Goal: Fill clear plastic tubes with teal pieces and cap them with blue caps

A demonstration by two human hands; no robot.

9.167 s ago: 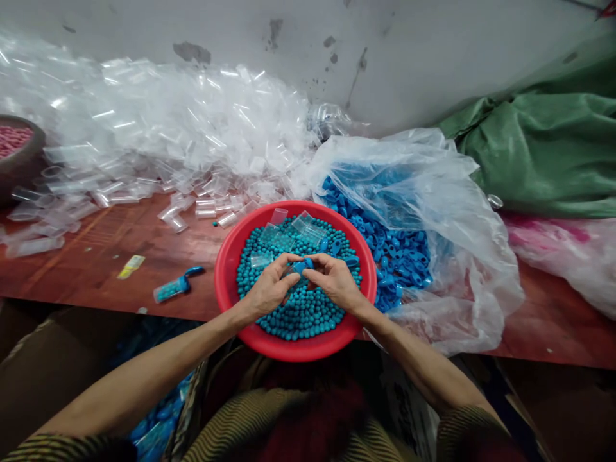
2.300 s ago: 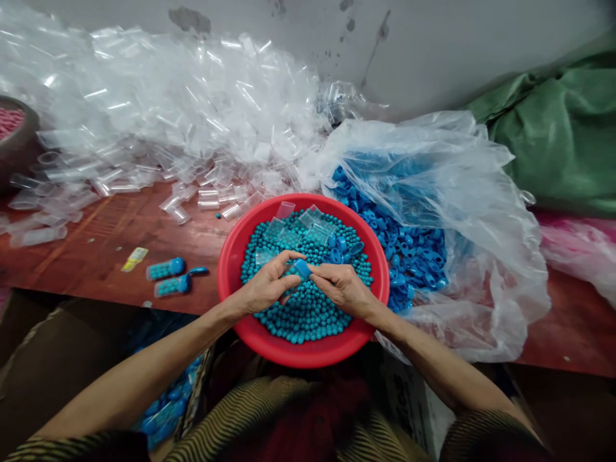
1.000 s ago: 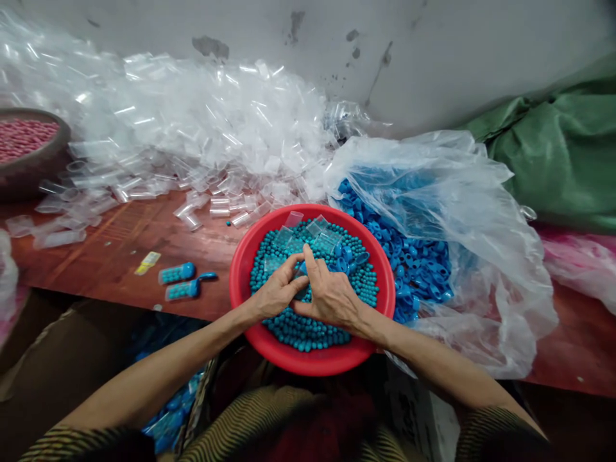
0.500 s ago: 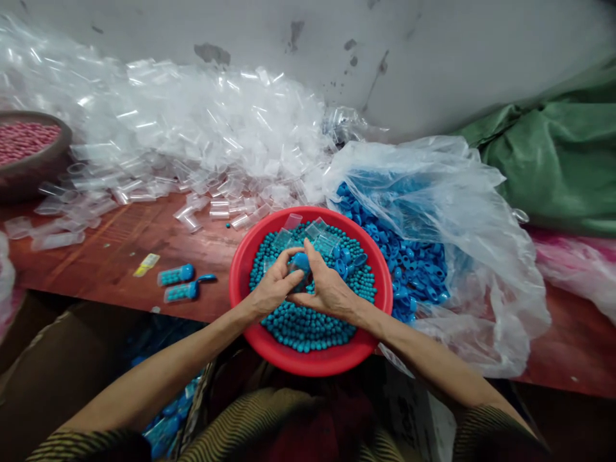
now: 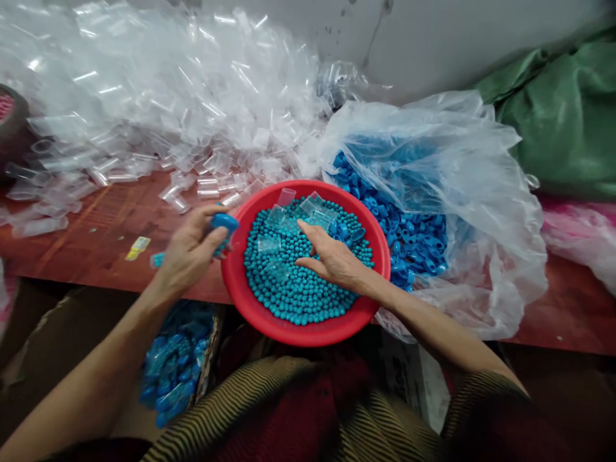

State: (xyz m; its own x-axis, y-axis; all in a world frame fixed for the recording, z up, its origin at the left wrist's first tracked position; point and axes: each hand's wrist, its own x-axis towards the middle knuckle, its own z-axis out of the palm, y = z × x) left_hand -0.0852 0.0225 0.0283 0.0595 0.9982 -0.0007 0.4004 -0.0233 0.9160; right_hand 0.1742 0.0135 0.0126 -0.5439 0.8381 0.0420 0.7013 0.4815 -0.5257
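My left hand (image 5: 195,247), a little blurred, is closed on a small clear bottle with a blue cap (image 5: 224,224), just off the left rim of a red basin (image 5: 234,282). Turquoise beads (image 5: 303,301) fill the basin. Above the beads hovers my right hand (image 5: 332,256), empty, thumb and forefinger apart. Several clear plastic tubes (image 5: 269,245) lie on the beads, with a few blue caps (image 5: 342,231) near the right side. Behind my left hand, the end of a bead-filled bottle (image 5: 157,259) shows on the table; the rest is hidden.
Clear tubes (image 5: 183,96) are heaped along the wall. Right of the basin, blue caps (image 5: 414,240) spill from a plastic bag (image 5: 486,237). An open carton below the table edge holds blue-capped bottles (image 5: 176,366). A yellow-and-white label (image 5: 138,248) lies on the red table (image 5: 91,256).
My hands have parted. The left moved leftward out of the basin with the capped bottle; the right let go, its fingers now apart over the beads. The view has tilted down.
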